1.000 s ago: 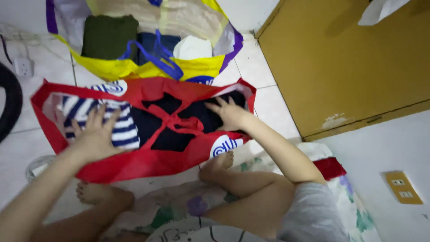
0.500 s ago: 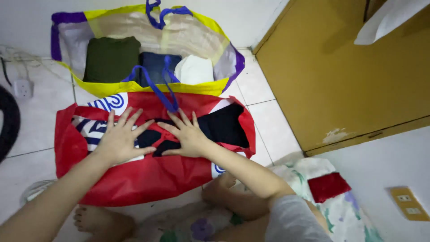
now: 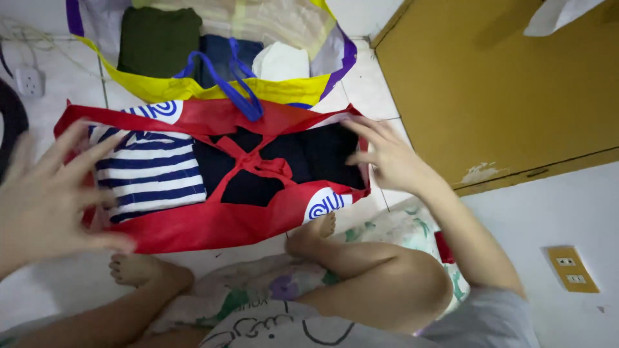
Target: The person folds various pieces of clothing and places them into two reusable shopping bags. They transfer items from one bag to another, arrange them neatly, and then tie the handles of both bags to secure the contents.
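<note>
Left hand (image 3: 48, 193) open, blurred, beside red tote bag (image 3: 213, 225); right hand (image 3: 387, 158) open at rim; bag could sag, striped shirt (image 3: 151, 177) spilling

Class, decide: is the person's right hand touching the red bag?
Touching. The head view shows the right hand at the right end of the red bag, its fingers lying on the bag's rim there with no gap visible.

White tiled floor (image 3: 45, 290), mustard cabinet (image 3: 503, 96), white wall (image 3: 554, 219) with socket (image 3: 570, 269).
</note>
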